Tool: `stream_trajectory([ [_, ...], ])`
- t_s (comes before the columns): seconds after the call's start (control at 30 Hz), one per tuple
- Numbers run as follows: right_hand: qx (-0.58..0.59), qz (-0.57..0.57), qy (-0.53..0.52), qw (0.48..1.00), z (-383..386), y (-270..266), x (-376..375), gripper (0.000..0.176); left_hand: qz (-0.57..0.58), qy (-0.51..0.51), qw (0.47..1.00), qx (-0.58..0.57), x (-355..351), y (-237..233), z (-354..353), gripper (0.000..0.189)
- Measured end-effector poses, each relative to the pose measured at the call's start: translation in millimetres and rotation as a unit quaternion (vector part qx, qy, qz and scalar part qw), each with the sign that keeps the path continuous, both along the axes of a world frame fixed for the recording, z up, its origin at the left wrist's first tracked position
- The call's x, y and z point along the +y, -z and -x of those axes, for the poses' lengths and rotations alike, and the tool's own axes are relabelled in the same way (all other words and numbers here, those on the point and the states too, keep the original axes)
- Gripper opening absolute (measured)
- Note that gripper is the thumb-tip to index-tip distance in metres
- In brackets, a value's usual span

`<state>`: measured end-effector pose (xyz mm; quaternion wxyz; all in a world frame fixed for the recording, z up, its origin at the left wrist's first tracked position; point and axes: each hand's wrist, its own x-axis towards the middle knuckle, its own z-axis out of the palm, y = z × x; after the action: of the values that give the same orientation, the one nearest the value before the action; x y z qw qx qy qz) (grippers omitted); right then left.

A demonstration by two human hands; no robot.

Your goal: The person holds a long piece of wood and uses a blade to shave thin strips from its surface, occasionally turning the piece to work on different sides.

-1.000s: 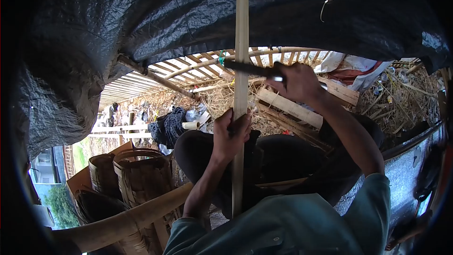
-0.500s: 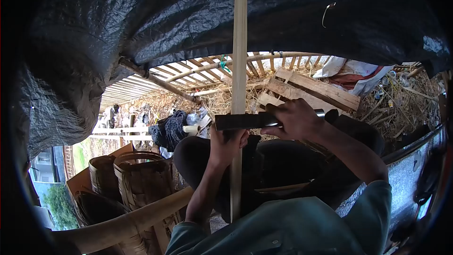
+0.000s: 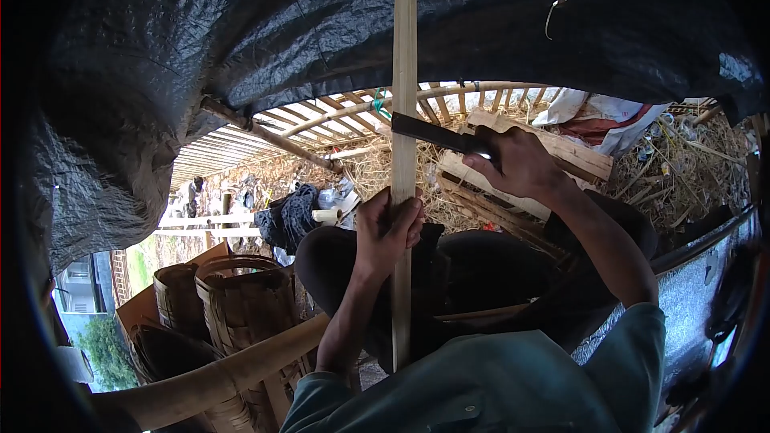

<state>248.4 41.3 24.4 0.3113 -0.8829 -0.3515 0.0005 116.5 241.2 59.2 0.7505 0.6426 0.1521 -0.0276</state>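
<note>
A long pale strip, seemingly bamboo [image 3: 407, 56], stands lengthwise in front of me, its lower end near my lap. My left hand [image 3: 388, 228] is closed around its lower half, thumb on top. In my right hand [image 3: 517, 162] is a knife [image 3: 433, 134] with a broad dark blade, gripped by its handle. The blade points left, and its tip end lies across the strip well above my left hand. Most of the handle is hidden by my fingers.
Wooden planks [image 3: 553, 144] lie on straw ahead to the right. Woven baskets [image 3: 249, 297] stand at lower left behind a thick bamboo pole [image 3: 216, 377]. A dark tarp [image 3: 321, 24] hangs overhead, and a slatted fence [image 3: 321, 124] runs beyond.
The knife has moved up along the strip, away from my left hand, and its blade now slants. My right hand has risen with it. My left hand keeps its hold.
</note>
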Motion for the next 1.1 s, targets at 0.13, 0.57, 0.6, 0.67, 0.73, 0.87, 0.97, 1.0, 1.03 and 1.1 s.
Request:
stream_trajectory([
  [0.13,-0.108,0.007,-0.058,0.992,17,-5,-1,0.059,-0.009,0.005,1.0,-0.009,-1,3,-1,0.007],
  [0.57,-0.186,0.014,-0.114,0.976,20,4,23,0.062,-0.036,0.044,0.998,-0.031,-7,20,4,0.004],
  [0.6,-0.175,0.021,-0.102,0.979,10,7,24,0.063,-0.046,0.029,0.998,-0.014,-6,18,2,0.004],
  [0.67,-0.158,0.036,-0.045,0.986,-9,13,25,0.065,-0.06,0.002,0.998,0.022,-4,11,0,0.007],
  [0.73,-0.197,0.028,-0.055,0.978,-16,8,28,0.063,-0.043,-0.007,0.999,0.015,-1,9,3,0.009],
  [0.87,-0.192,-0.011,-0.077,0.978,15,11,34,0.065,-0.028,-0.009,1.0,-0.005,-2,8,2,0.006],
  [0.97,-0.196,-0.009,-0.129,0.972,25,18,38,0.066,-0.074,0.007,0.997,-0.03,0,17,7,0.009],
  [1.0,-0.183,0.012,-0.112,0.977,23,16,36,0.065,-0.055,0.013,0.998,-0.023,0,15,5,0.008],
  [1.03,-0.17,0.032,-0.094,0.981,14,11,32,0.065,-0.038,0.022,0.999,-0.017,0,14,5,0.008],
  [1.1,-0.123,0.046,-0.024,0.991,-12,7,32,0.063,-0.041,0.01,0.999,0.002,0,11,7,0.006],
])
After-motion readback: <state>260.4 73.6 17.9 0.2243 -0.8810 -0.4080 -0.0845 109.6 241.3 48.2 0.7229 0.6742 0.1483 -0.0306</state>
